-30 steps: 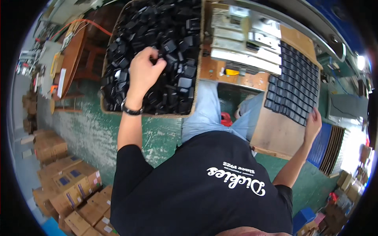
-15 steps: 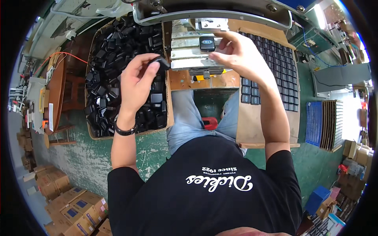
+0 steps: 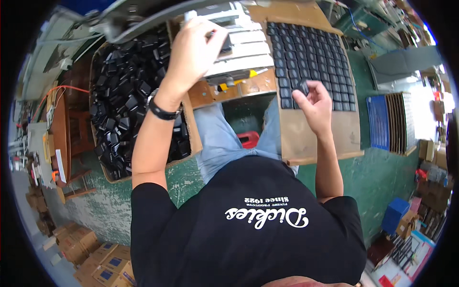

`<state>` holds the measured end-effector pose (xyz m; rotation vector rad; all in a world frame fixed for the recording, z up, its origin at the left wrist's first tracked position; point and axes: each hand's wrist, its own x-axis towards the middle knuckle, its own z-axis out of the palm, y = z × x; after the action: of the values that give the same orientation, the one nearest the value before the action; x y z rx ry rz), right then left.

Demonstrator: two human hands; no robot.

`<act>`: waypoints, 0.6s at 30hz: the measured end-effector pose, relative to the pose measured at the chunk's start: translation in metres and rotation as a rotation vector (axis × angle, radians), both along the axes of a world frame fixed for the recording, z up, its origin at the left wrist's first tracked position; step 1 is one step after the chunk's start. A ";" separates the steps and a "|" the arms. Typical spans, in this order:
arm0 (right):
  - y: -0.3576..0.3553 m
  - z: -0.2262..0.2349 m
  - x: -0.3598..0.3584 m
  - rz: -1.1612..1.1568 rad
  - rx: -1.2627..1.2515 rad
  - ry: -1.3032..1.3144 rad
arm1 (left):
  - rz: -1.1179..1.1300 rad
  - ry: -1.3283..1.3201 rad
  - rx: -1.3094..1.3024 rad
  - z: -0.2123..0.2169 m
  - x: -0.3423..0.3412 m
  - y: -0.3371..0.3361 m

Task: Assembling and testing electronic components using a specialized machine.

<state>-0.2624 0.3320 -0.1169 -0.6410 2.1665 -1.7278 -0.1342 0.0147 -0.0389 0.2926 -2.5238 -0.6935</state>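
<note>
My left hand point(image 3: 195, 53) reaches over the pale metal fixture point(image 3: 248, 49), its fingers closed on a small black plastic case point(image 3: 226, 46). My fingers partly hide this case, so I cannot tell whether it rests fully on the fixture. To the right, my right hand point(image 3: 316, 106) pinches another black plastic case point(image 3: 302, 87) between thumb and fingers. It is at the front part of the rows of black cases point(image 3: 330, 64), which bear pale oval marks and lie on a cardboard sheet point(image 3: 320, 134).
On the left stands a cardboard box point(image 3: 196, 138) heaped with loose black cases point(image 3: 114, 95). A grey machine part point(image 3: 143, 24) crosses above the fixture. A wooden table point(image 3: 201, 93) lies beneath it. A blue crate point(image 3: 378, 122) and stacked boards point(image 3: 400, 122) stand at far right.
My right hand has left the fixture with the marked case and moved right to the rows. My left hand has carried its black case from the box side onto the fixture. The view has shifted.
</note>
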 end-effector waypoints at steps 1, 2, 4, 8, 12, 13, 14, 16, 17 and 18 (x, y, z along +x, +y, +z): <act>0.016 -0.013 0.003 0.030 0.153 0.105 | -0.012 -0.071 0.025 -0.004 -0.002 0.002; 0.033 -0.025 0.009 0.014 0.374 0.165 | -0.005 -0.033 -0.118 -0.009 -0.001 0.007; 0.053 -0.053 0.028 0.025 0.580 0.331 | 0.003 0.038 -0.385 -0.023 0.008 0.023; 0.057 -0.084 0.034 0.017 0.874 0.525 | -0.074 0.122 -0.448 -0.037 0.020 0.044; 0.035 -0.091 0.034 0.028 0.963 0.619 | -0.262 0.228 -0.264 -0.037 0.058 0.064; 0.032 -0.089 0.033 0.038 0.983 0.581 | -0.232 0.190 -0.330 -0.035 0.077 0.070; 0.030 -0.087 0.033 0.063 1.017 0.545 | -0.184 0.106 -0.267 -0.034 0.096 0.077; 0.030 -0.083 0.033 0.067 1.039 0.581 | -0.128 0.116 -0.299 -0.033 0.121 0.065; 0.032 -0.082 0.032 0.056 1.039 0.633 | -0.033 0.098 -0.241 -0.033 0.134 0.056; 0.033 -0.081 0.032 0.080 1.031 0.634 | 0.053 0.087 -0.180 -0.034 0.144 0.047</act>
<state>-0.2306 0.3650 -0.1977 -0.9843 2.9198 -0.1754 0.0099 0.0614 -0.0726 0.2591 -2.4656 -0.4444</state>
